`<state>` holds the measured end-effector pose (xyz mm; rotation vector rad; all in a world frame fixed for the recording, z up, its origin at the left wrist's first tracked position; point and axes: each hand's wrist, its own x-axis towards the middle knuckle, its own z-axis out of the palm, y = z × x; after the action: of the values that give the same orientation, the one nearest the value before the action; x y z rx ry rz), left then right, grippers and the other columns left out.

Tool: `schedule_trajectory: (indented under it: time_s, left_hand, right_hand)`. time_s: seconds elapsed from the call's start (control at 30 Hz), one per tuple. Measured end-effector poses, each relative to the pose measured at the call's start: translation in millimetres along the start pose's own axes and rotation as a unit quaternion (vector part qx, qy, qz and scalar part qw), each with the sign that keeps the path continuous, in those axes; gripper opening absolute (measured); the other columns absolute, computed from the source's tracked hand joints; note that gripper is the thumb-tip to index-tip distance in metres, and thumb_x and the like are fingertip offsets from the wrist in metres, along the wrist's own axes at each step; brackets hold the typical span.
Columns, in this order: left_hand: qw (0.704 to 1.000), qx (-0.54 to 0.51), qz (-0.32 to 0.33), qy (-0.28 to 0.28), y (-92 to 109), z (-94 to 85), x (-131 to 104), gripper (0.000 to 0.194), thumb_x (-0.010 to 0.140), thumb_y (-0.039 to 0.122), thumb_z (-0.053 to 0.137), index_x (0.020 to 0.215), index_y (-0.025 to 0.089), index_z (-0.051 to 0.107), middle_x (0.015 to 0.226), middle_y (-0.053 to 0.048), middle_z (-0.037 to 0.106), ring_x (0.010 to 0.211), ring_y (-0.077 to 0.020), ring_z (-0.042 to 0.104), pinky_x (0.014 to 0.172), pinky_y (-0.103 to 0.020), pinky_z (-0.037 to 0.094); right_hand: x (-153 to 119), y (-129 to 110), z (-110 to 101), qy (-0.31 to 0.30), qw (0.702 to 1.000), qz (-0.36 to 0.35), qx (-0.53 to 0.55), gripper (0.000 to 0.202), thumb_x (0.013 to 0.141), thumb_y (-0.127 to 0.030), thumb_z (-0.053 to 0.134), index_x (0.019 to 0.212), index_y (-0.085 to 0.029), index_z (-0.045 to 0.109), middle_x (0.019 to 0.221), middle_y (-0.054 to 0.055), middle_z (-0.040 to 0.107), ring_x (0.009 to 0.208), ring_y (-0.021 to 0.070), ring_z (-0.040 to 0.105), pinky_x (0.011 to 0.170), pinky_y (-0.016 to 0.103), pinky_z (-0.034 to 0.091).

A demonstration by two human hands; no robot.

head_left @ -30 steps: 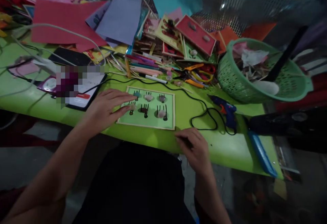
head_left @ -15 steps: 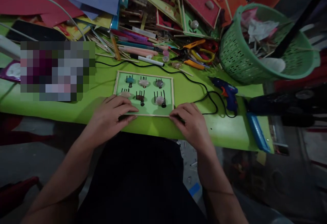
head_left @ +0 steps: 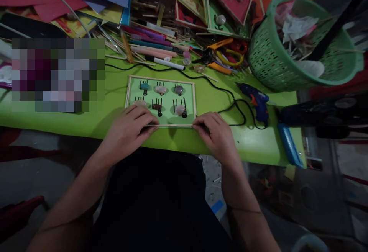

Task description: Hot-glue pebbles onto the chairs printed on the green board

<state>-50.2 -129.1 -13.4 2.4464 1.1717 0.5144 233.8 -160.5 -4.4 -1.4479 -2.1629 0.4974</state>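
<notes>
A green card (head_left: 169, 120) edged with thin wooden sticks lies on the green table, with black drawn lines and several stones, among them a teal stone (head_left: 144, 86) and a brown stone (head_left: 156, 106). My left hand (head_left: 130, 131) pinches the card's near edge, left of its middle, and covers the near left corner. At the near right corner, my right hand (head_left: 215, 133) has thumb and fingertips closed on the frame.
A blue glue gun (head_left: 258, 100) with a black cord lies to the right, beside a green basket (head_left: 264, 58) of scraps. Beyond the card are pens, sticks and orange-handled pliers (head_left: 220, 44). Framed cards are piled at the back. A blue cutter (head_left: 289, 144) rests near the right edge.
Left fingertips have closed on the card's near edge and slid slightly right. The right hand stays at the corner. The whole view has shifted slightly.
</notes>
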Motion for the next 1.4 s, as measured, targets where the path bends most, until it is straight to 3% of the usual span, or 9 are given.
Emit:
schedule_trajectory:
  time_s: [0.3, 0.43, 0.53, 0.67, 0.77, 0.93, 1.07, 1.23, 1.4]
  left_hand:
    - [1.0, -0.004, -0.028, -0.011, 0, 1.8, -1, 0.019, 0.102, 0.034, 0.05, 0.094, 0.022, 0.063, 0.098, -0.007, 0.069, 0.1, -0.0267, 0.062, 0.089, -0.042, 0.048]
    - [1.0, -0.02, -0.008, 0.014, -6, 4.8, -4, 0.018, 0.102, 0.036, 0.05, 0.095, 0.025, 0.061, 0.096, -0.006, 0.069, 0.106, -0.0291, 0.062, 0.091, -0.044, 0.049]
    - [0.999, -0.016, 0.013, 0.034, -16, 9.1, -5, 0.015, 0.102, 0.037, 0.049, 0.097, 0.028, 0.059, 0.095, -0.005, 0.07, 0.103, -0.0302, 0.064, 0.088, -0.046, 0.049]
    - [0.998, -0.02, 0.029, 0.044, -24, 14.0, -5, 0.013, 0.102, 0.036, 0.049, 0.097, 0.028, 0.058, 0.095, -0.005, 0.07, 0.1, -0.0312, 0.063, 0.087, -0.048, 0.048]
    - [0.998, -0.026, 0.019, 0.047, -21, 13.8, -5, 0.013, 0.102, 0.036, 0.048, 0.096, 0.028, 0.057, 0.092, -0.004, 0.068, 0.097, -0.0299, 0.063, 0.087, -0.047, 0.048]
    - [0.998, -0.049, 0.002, 0.045, -12, 9.4, -4, 0.017, 0.102, 0.036, 0.048, 0.094, 0.024, 0.057, 0.092, -0.004, 0.068, 0.096, -0.0265, 0.063, 0.089, -0.042, 0.048]
    - [0.998, -0.048, -0.002, 0.039, -8, 5.2, -3, 0.019, 0.103, 0.034, 0.049, 0.093, 0.021, 0.057, 0.089, -0.005, 0.067, 0.092, -0.0257, 0.063, 0.085, -0.04, 0.049]
    - [0.999, -0.035, 0.002, 0.036, -4, 4.4, -3, 0.016, 0.103, 0.032, 0.05, 0.094, 0.02, 0.058, 0.09, -0.006, 0.067, 0.093, -0.0267, 0.064, 0.085, -0.041, 0.048]
    - [0.998, -0.044, -0.01, 0.035, -3, 4.0, -3, 0.016, 0.102, 0.031, 0.05, 0.093, 0.021, 0.057, 0.091, -0.005, 0.067, 0.092, -0.0266, 0.064, 0.084, -0.04, 0.047]
  right_hand:
    - [0, -1, 2, 0.031, 0.999, 0.002, 0.034, 0.008, 0.1, -0.024, 0.057, 0.099, -0.023, 0.065, 0.093, 0.004, 0.07, 0.09, 0.0206, 0.062, 0.079, 0.034, 0.047]
    - [-6, 9, -12, 0.076, 0.996, 0.034, 0.023, 0.011, 0.099, -0.028, 0.06, 0.106, -0.023, 0.067, 0.098, 0.005, 0.071, 0.092, 0.0204, 0.064, 0.081, 0.036, 0.051]
    - [-12, 29, -35, 0.174, 0.981, 0.087, -0.016, 0.013, 0.098, -0.03, 0.06, 0.106, -0.023, 0.068, 0.1, 0.006, 0.07, 0.092, 0.0204, 0.065, 0.08, 0.036, 0.053]
    - [-21, 67, -67, 0.291, 0.934, 0.151, -0.14, 0.014, 0.096, -0.033, 0.06, 0.102, -0.022, 0.068, 0.102, 0.007, 0.068, 0.096, 0.0231, 0.063, 0.087, 0.041, 0.053]
    - [-26, 96, -78, 0.29, 0.907, 0.21, -0.22, 0.019, 0.091, -0.033, 0.064, 0.105, -0.022, 0.068, 0.105, 0.009, 0.067, 0.101, 0.0258, 0.061, 0.095, 0.048, 0.05]
    - [-27, 123, -74, 0.252, 0.913, 0.267, -0.18, 0.034, 0.09, -0.037, 0.066, 0.119, -0.02, 0.067, 0.114, 0.012, 0.065, 0.096, 0.0246, 0.065, 0.094, 0.048, 0.052]
    - [-25, 115, -73, 0.274, 0.912, 0.237, -0.192, 0.036, 0.09, -0.04, 0.068, 0.121, -0.021, 0.068, 0.118, 0.013, 0.064, 0.095, 0.0252, 0.065, 0.094, 0.049, 0.053]
    - [-20, 78, -67, 0.307, 0.933, 0.116, -0.15, 0.027, 0.092, -0.033, 0.068, 0.116, -0.022, 0.071, 0.111, 0.009, 0.068, 0.108, 0.0258, 0.063, 0.094, 0.045, 0.053]
    - [-10, 32, -52, 0.208, 0.977, 0.042, -0.032, 0.018, 0.095, -0.028, 0.066, 0.112, -0.027, 0.073, 0.105, 0.006, 0.072, 0.1, 0.0244, 0.065, 0.089, 0.042, 0.053]
